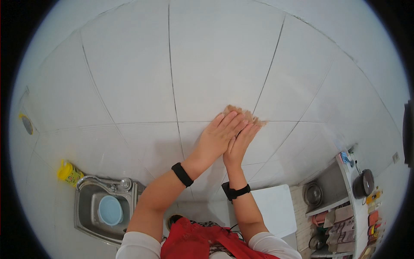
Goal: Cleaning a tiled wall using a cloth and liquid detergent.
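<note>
A crumpled brown cloth [237, 110] lies against the white tiled wall [215, 64], on a joint between tiles. My left hand [222, 134] rests on it with fingers stretched out flat, partly overlapping my right hand [240, 142]. The right fingers are also straight and lie flat on the cloth. Most of the cloth is hidden under both hands; only its upper edge and right corner show. Each wrist has a black band, the left band [182, 174] and the right band [236, 191].
At lower left, a steel sink [79, 216] holds a light blue basin [111, 210], with a yellow container [70, 173] beside it. A white panel [274, 209] lies at lower right. Farther right, shelves carry bowls, folded cloths and a dark pot [363, 184].
</note>
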The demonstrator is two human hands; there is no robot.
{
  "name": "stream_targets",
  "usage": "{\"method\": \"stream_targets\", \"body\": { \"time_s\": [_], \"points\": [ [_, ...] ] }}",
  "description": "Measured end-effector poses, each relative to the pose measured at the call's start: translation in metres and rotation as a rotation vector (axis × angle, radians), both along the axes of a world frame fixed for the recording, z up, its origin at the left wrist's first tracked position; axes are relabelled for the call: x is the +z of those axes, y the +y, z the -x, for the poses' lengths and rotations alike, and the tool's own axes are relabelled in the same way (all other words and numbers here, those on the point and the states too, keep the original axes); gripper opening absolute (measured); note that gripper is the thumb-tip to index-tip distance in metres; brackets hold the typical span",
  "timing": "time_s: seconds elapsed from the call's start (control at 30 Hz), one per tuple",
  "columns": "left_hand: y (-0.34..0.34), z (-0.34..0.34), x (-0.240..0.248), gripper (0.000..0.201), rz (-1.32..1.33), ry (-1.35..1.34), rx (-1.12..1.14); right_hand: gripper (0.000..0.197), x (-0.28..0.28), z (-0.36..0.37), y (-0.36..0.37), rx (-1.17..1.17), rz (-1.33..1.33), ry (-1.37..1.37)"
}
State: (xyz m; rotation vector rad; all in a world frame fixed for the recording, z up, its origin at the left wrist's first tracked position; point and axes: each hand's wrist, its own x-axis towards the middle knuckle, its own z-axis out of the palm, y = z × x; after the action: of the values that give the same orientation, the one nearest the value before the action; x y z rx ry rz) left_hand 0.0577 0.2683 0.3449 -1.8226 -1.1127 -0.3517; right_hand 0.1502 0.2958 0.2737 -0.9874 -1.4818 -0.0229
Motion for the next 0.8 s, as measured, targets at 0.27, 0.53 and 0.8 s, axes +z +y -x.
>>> {"method": "stream_targets", "body": {
  "time_s": [0.27, 0.53, 0.8],
  "points": [
    [0.011, 0.015, -0.054, 0.059, -0.138, -0.081, -0.019, 0.071, -0.035, 0.01, 0.004, 0.037, -0.075, -0.033],
    [0.014, -0.001, 0.102, 0.061, -0.171, -0.239, -0.127, 0.071, 0.125, -0.012, 0.027, -0.047, -0.262, -0.111],
    [0.001, 0.057, 0.192, 0.057, -0.209, -0.235, -0.16, 0.071, 0.226, 0.029, 0.025, -0.167, -0.386, -0.279]
  ]
}}
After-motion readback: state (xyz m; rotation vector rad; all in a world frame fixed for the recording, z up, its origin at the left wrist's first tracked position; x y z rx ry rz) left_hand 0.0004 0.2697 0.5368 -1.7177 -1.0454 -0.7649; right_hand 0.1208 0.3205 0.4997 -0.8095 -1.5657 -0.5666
